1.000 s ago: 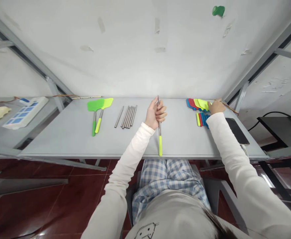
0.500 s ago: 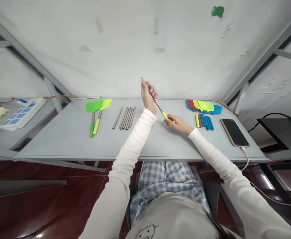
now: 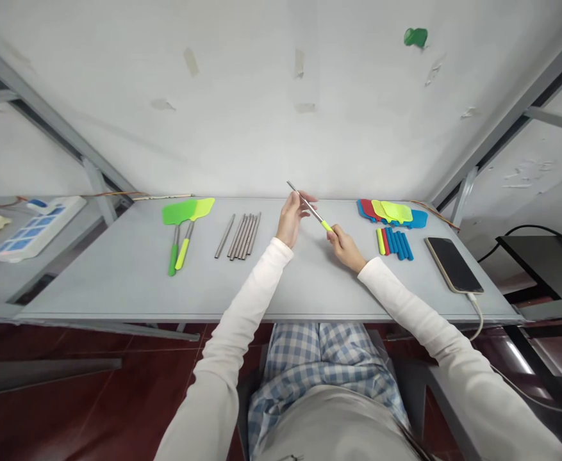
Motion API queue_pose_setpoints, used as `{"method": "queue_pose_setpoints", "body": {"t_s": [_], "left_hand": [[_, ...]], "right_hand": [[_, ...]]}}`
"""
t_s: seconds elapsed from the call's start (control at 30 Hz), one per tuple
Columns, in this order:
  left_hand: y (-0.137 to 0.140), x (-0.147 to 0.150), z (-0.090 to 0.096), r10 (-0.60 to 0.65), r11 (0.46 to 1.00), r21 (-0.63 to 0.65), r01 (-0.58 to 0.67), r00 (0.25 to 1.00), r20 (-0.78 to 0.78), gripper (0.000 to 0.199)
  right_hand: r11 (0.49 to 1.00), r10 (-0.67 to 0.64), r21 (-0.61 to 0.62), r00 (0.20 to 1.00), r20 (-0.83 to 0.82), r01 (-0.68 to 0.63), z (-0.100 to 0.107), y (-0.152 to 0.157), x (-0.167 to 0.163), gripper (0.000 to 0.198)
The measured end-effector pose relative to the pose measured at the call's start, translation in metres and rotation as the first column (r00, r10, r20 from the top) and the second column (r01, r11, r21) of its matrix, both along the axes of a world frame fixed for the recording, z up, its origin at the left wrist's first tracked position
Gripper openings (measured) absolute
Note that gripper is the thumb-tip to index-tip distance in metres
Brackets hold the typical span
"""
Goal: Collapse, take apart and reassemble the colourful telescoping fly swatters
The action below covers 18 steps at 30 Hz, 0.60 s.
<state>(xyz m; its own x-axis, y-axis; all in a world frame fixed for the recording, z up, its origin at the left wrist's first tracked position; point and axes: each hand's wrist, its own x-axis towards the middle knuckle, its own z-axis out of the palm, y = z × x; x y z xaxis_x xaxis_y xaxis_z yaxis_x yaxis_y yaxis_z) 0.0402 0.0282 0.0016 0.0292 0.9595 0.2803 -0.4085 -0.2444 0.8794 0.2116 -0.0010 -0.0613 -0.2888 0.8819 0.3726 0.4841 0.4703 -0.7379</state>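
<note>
Pale wall [image 3: 242, 121] behind both hands; red-brown floor [image 3: 150, 384] below. Far L of L hand: white pwr strip [image 3: 40, 227], past gray metal frame [image 3: 50, 112]. Closer on its L: gray tbl [image 3: 112, 288] w/ 2 flat-headed tools [image 3: 179, 212], green + yellow-green, then metal rods [image 3: 245, 237]. L hand [image 3: 291, 221] loosely curled, at shaft of handled rod [image 3: 312, 208]; can't tell if it grips. Rod slants btwn hands. R hand [image 3: 345, 248] closed on rod's yellow-green sleeve [image 3: 326, 226]. R of R hand: colored flat heads [image 3: 397, 212] near back edge, short sleeves [image 3: 395, 243] in front, then phone [image 3: 454, 264] w/ white cable [image 3: 477, 317].

Edges: L end well apart from L hand, back edge near it; both forearms cross front edge. Room: tbl gap btwn metal rods & L hand, another btwn R hand & short sleeves.
</note>
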Motion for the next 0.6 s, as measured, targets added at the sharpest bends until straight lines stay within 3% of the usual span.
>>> {"method": "queue_pose_setpoints", "body": {"t_s": [0.13,0.27,0.47,0.6], "left_hand": [[0.007,-0.024,0.015,0.06,0.998,-0.012,-0.06,0.998,0.001,0.043],[0.008,-0.031,0.018,0.091,0.995,-0.045,-0.089,0.996,0.023,0.039],[-0.008,-0.005,0.013,-0.049,0.994,-0.086,0.061,0.989,0.141,0.051],[-0.013,0.008,0.011,-0.17,0.978,-0.089,0.19,0.966,0.197,0.047]], "right_hand": [[1.0,0.002,0.002,1.0,0.022,-0.002,0.003,-0.002,0.002,0.029],[1.0,0.016,0.018,0.999,0.032,-0.017,0.003,-0.005,0.0,0.029],[0.999,-0.01,0.04,0.999,0.045,0.008,0.0,-0.008,0.001,0.027],[0.994,-0.09,0.071,0.993,0.071,0.085,0.0,-0.009,0.004,0.026]]}}
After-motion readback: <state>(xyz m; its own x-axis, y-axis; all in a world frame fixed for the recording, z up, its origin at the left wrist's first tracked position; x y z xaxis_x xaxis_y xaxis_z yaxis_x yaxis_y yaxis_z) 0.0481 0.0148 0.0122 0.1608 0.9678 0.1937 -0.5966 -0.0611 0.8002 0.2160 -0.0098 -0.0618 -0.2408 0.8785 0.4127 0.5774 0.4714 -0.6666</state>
